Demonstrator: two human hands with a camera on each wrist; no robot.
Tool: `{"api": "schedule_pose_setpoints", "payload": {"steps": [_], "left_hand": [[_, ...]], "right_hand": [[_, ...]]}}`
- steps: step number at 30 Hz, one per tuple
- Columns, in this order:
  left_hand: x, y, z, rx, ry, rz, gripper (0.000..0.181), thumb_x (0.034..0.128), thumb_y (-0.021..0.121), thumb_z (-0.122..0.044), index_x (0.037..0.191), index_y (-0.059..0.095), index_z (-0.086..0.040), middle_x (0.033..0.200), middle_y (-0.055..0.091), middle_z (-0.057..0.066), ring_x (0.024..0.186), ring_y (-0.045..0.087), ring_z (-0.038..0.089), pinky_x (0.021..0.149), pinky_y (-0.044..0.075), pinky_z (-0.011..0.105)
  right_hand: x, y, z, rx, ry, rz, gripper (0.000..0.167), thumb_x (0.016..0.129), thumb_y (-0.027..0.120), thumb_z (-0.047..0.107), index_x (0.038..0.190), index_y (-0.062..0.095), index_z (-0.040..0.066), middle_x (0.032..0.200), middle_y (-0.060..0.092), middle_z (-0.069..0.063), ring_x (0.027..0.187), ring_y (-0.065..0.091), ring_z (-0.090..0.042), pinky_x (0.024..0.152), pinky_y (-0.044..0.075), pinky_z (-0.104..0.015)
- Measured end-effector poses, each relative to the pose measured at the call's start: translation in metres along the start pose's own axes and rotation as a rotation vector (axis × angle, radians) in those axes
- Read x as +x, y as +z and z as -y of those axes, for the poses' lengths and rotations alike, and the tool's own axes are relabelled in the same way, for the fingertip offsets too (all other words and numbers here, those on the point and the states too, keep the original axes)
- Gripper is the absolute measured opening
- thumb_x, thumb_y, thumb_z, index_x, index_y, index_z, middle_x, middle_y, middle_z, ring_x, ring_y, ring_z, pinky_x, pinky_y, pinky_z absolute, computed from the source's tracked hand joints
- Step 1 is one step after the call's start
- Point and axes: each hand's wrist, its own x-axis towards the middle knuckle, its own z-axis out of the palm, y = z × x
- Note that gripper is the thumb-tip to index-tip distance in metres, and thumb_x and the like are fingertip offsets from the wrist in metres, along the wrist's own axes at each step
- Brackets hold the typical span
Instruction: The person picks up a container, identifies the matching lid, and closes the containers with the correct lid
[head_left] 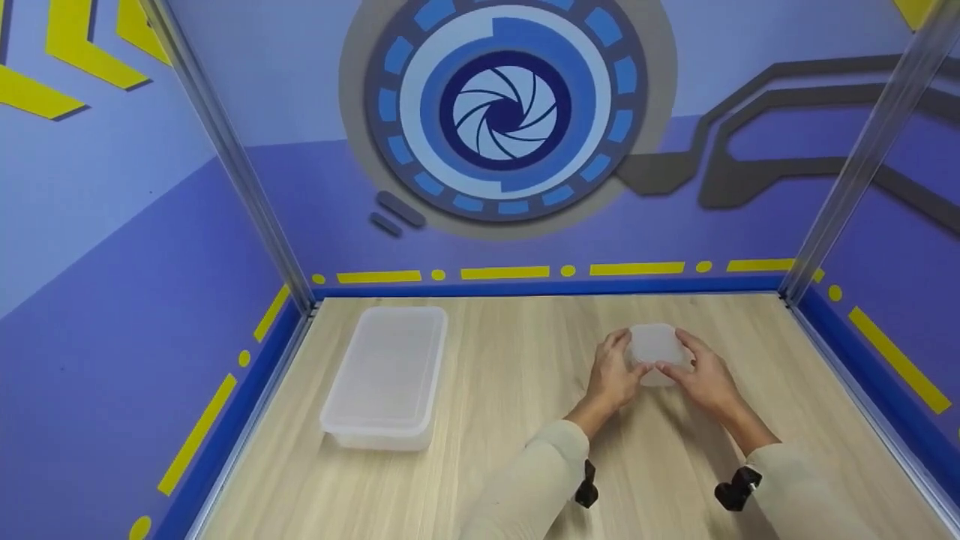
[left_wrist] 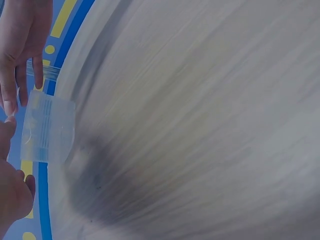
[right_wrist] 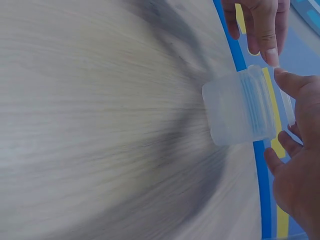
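Note:
Toward the back right of the table, a small translucent box (head_left: pixel 658 379) stands between both hands. Its pale lid (head_left: pixel 655 342) is seen from above in the head view. The left hand (head_left: pixel 613 375) grips the lid's left side, while the right hand (head_left: pixel 709 380) grips its right side. Both thumbs come together at the near edge. In the right wrist view, a thin lid edge (right_wrist: pixel 288 107) shows a gap from the ridged rim of the box (right_wrist: pixel 227 110). Part of the lid is hidden by fingers.
A larger translucent box (head_left: pixel 384 375) with a flat lid lies lengthwise at the table's left. Blue-purple panels (head_left: pixel 300 195) enclose the wooden table (head_left: pixel 517 390) at the back and sides. Metal posts (head_left: pixel 225 150) rise at the back corners.

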Motion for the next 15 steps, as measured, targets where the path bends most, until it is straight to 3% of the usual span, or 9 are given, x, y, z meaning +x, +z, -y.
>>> {"api": "schedule_pose_setpoints", "payload": {"steps": [6, 15], "left_hand": [[0.0021, 0.0049, -0.0014, -0.011, 0.023, -0.013, 0.06, 0.0969, 0.08, -0.022, 0.15, 0.058, -0.007, 0.157, 0.052, 0.0, 0.142, 0.048, 0.016, 0.116, 0.04, 0.025], [0.0039, 0.0063, 0.003, -0.024, -0.028, 0.022, 0.059, 0.0971, 0.08, -0.022, 0.151, 0.058, -0.009, 0.157, 0.051, -0.004, 0.143, 0.048, 0.014, 0.115, 0.041, 0.025]], "right_hand": [[0.0015, -0.0007, -0.0009, 0.007, -0.003, 0.001, 0.082, 0.105, 0.07, 0.022, 0.16, 0.023, -0.015, 0.163, 0.025, -0.04, 0.149, 0.029, -0.057, 0.112, 0.036, -0.071], [-0.0001, 0.0073, -0.0047, 0.012, 0.035, 0.013, 0.082, 0.105, 0.07, 0.02, 0.16, 0.022, -0.016, 0.163, 0.024, -0.04, 0.149, 0.03, -0.057, 0.108, 0.044, -0.065]]}}
